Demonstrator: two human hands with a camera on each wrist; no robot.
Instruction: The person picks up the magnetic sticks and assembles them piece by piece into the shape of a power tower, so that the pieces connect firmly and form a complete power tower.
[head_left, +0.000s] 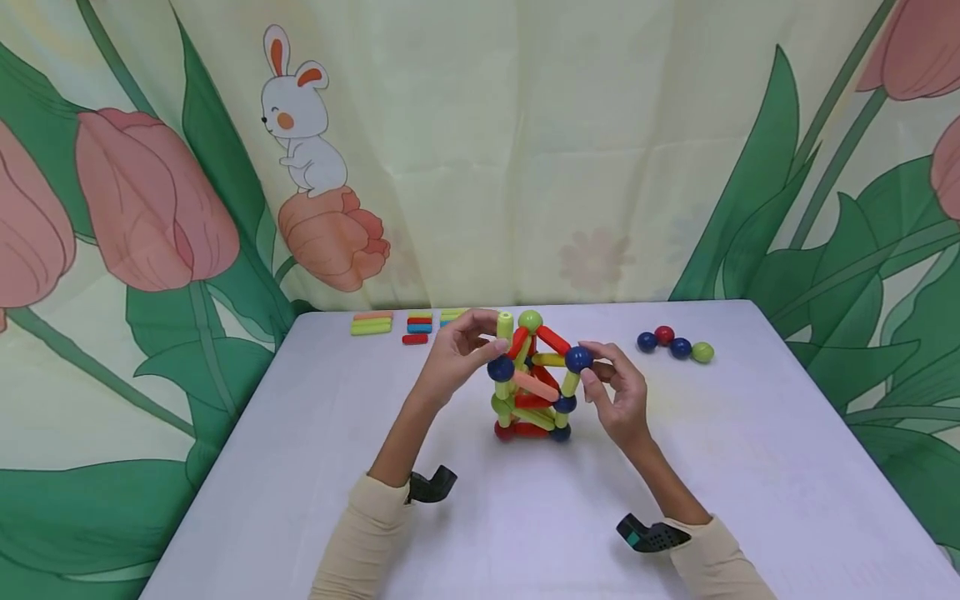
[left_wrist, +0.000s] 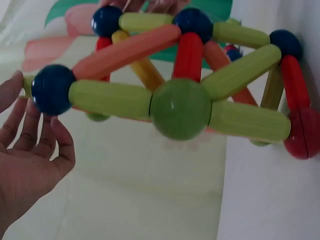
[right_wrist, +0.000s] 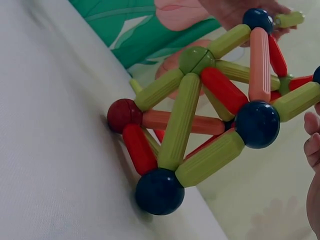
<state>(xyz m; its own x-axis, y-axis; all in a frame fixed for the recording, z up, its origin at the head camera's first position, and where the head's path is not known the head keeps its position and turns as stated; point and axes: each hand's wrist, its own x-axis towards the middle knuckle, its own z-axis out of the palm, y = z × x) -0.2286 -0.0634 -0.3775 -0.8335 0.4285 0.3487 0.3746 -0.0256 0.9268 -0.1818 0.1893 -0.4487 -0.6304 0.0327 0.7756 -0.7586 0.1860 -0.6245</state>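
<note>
A magnetic rod-and-ball tower [head_left: 532,400] stands on the table between both hands, built of green, red, orange and yellow rods joined by blue, green and red balls. My left hand [head_left: 453,357] pinches an upright yellow-green rod [head_left: 506,327] on top of the upper left blue ball [head_left: 501,368]. At the opposite upper corner, my right hand [head_left: 619,397] holds another blue ball [head_left: 578,359] between thumb and fingers. A green ball [head_left: 530,320] tops the back of the frame. In the left wrist view the left fingers [left_wrist: 32,132] curl beside their blue ball [left_wrist: 53,90].
Loose magnetic rods [head_left: 372,323] lie in small groups at the table's back left, with a red rod [head_left: 415,339] in front. Several loose balls [head_left: 680,347], blue, red and green, sit at the back right. A printed curtain [head_left: 480,167] hangs behind the white table [head_left: 300,467].
</note>
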